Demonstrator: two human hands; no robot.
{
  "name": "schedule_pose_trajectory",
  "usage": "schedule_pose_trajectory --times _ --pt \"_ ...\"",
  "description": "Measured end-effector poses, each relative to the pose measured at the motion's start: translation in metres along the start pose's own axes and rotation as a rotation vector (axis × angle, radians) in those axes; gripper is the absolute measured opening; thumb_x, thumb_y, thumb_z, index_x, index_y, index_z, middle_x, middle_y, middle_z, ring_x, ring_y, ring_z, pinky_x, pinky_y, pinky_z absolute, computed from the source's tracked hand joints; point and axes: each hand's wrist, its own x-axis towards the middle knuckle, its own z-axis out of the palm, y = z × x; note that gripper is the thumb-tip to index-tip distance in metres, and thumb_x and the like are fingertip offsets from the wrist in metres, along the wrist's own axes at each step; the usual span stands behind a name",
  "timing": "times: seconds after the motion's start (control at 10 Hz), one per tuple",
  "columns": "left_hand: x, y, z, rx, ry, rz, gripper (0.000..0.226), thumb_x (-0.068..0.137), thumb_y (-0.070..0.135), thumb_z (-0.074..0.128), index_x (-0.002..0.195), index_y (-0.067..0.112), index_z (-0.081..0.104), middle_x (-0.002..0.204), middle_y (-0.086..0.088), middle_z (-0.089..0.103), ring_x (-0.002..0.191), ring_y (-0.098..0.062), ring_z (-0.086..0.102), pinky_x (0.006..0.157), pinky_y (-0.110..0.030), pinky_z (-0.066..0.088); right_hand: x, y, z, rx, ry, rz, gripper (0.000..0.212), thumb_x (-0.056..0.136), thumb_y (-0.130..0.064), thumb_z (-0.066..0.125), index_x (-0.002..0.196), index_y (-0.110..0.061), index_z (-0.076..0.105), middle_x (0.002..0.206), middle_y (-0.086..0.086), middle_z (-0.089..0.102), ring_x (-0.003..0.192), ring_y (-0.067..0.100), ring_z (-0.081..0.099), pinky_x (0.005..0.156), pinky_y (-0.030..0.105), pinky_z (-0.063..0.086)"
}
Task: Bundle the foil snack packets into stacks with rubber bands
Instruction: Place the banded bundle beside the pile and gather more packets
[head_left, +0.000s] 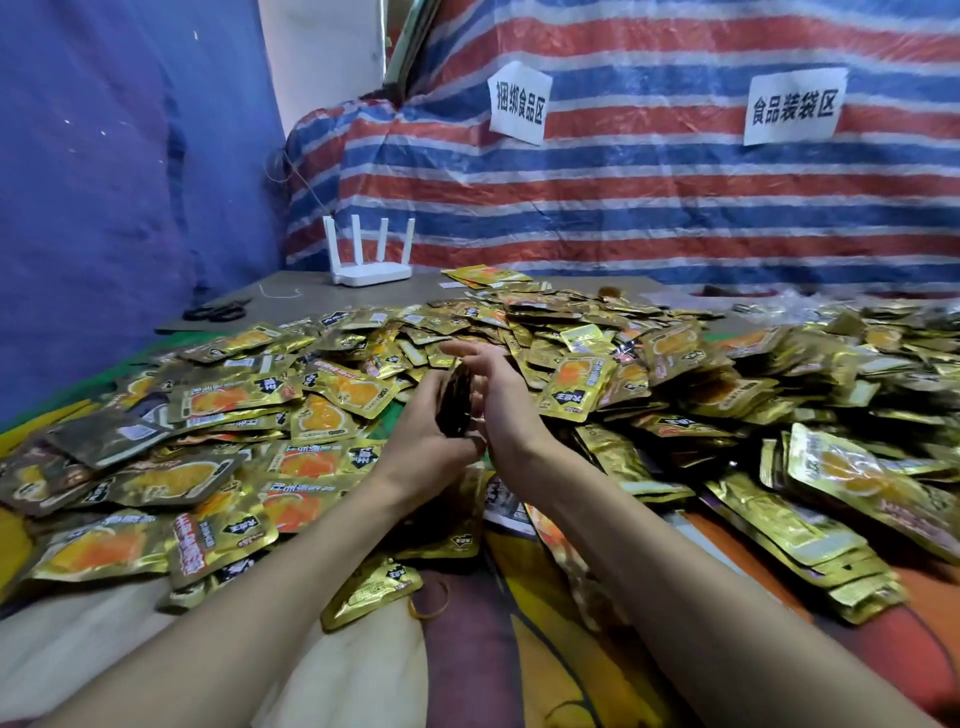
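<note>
What you had, counted
You had foil packets too many to count, one stack, one rubber band, one router, one pair of scissors, two paper signs.

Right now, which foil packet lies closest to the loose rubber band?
The gold packet nearest me, its right corner reaching the rubber band on the cloth; every other packet sits farther back in the pile.

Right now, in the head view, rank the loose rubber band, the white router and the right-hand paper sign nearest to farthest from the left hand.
1. Rubber band: on the cloth, short of the left hand.
2. Router: back left.
3. Paper sign: high, far right.
</note>
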Motion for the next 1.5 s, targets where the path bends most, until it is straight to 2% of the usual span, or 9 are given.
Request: schedule_pose_trajectory --times 0.1,0.2,0.4,0.6,0.7,0.9,1.1,1.3,1.5 --pt "-0.002 -0.002 -0.003 0.073 0.06 0.006 0.045 0.061 0.012 0.066 0.105 0.016 0.057 0.087 -0.018 0.062 0.073 -0.036 0.058 0.068 -0.049 0.048 -0.008 -0.013 -0.013 -0.379 0.02 -0.035 0.042 0.105 -0.029 0.042 0.145 -0.016 0.045 0.139 0.006 0.05 0.118 0.017 0.047 0.082 0.017 0.046" --pt "-0.001 -0.003 -0.003 -0.008 0.159 -0.017 0.039 0.065 0.02 0.065 0.101 0.008 0.058 0.084 -0.013 0.056 0.076 -0.029 0.055 0.071 -0.044 0.046 -0.028 -0.02 -0.036 -0.574 0.067 -0.155 0.045 0.1 -0.039 0.054 0.14 -0.02 0.05 0.142 0.006 0.051 0.126 0.02 0.05 0.106 0.041 0.044" --pt "-0.007 0.013 -0.002 0.11 0.068 0.161 0.03 0.073 0.015 0.063 0.1 0.015 0.051 0.087 -0.02 0.054 0.072 -0.037 0.053 0.065 -0.056 0.049 -0.073 -0.031 -0.095 -0.844 0.223 -0.308 0.01 0.09 -0.026 0.064 0.093 -0.019 0.07 0.091 -0.004 0.07 0.082 0.014 0.064 0.076 0.037 0.055" --pt "-0.004 -0.002 0.0 0.307 0.003 0.3 0.057 0.076 0.019 0.066 0.129 0.013 0.048 0.107 -0.015 0.06 0.101 -0.042 0.059 0.088 -0.065 0.049 -0.106 -0.052 -0.161 -1.144 0.487 -0.291 0.009 0.086 -0.028 0.063 0.086 -0.023 0.07 0.079 -0.007 0.069 0.075 0.016 0.066 0.068 0.034 0.055" --pt "-0.009 0.001 0.001 0.337 -0.031 0.349 0.048 0.081 0.007 0.068 0.125 0.009 0.049 0.098 -0.004 0.057 0.091 -0.036 0.058 0.083 -0.058 0.051 -0.122 -0.072 -0.211 -1.318 0.685 -0.186 0.008 0.085 -0.025 0.062 0.082 -0.019 0.066 0.077 0.004 0.067 0.072 0.027 0.063 0.066 0.037 0.053" --pt "-0.012 0.01 0.003 0.348 -0.009 0.372 0.031 0.084 -0.006 0.064 0.111 0.0 0.051 0.078 0.005 0.05 0.066 -0.005 0.048 0.059 -0.014 0.041 -0.145 -0.083 -0.296 -1.62 0.735 0.328 0.011 0.081 -0.007 0.061 0.084 -0.01 0.071 0.082 0.013 0.067 0.079 0.034 0.062 0.071 0.037 0.054" --pt "-0.017 0.017 0.0 0.241 -0.062 0.351 0.031 0.071 0.008 0.056 0.101 0.012 0.05 0.08 -0.005 0.053 0.069 -0.027 0.05 0.06 -0.042 0.041 -0.152 -0.063 -0.317 -1.695 0.591 0.462 0.009 0.074 -0.003 0.068 0.079 -0.008 0.073 0.072 0.011 0.067 0.068 0.027 0.063 0.055 0.029 0.049" --pt "-0.015 0.012 -0.002 0.236 -0.065 0.325 0.031 0.071 0.01 0.058 0.099 0.021 0.051 0.079 0.005 0.054 0.07 -0.028 0.052 0.06 -0.044 0.042 -0.152 -0.069 -0.32 -1.716 0.64 0.388 0.006 0.077 -0.003 0.072 0.078 -0.006 0.077 0.074 0.012 0.071 0.071 0.03 0.066 0.057 0.031 0.053" --pt "-0.016 0.013 -0.001 0.209 -0.076 0.311 0.034 0.07 0.01 0.058 0.103 0.016 0.052 0.086 -0.01 0.055 0.077 -0.035 0.054 0.069 -0.053 0.047 -0.156 -0.094 -0.317 -1.573 0.683 0.332 0.011 0.07 -0.009 0.091 0.07 -0.008 0.08 0.068 0.011 0.072 0.069 0.027 0.066 0.061 0.029 0.047"
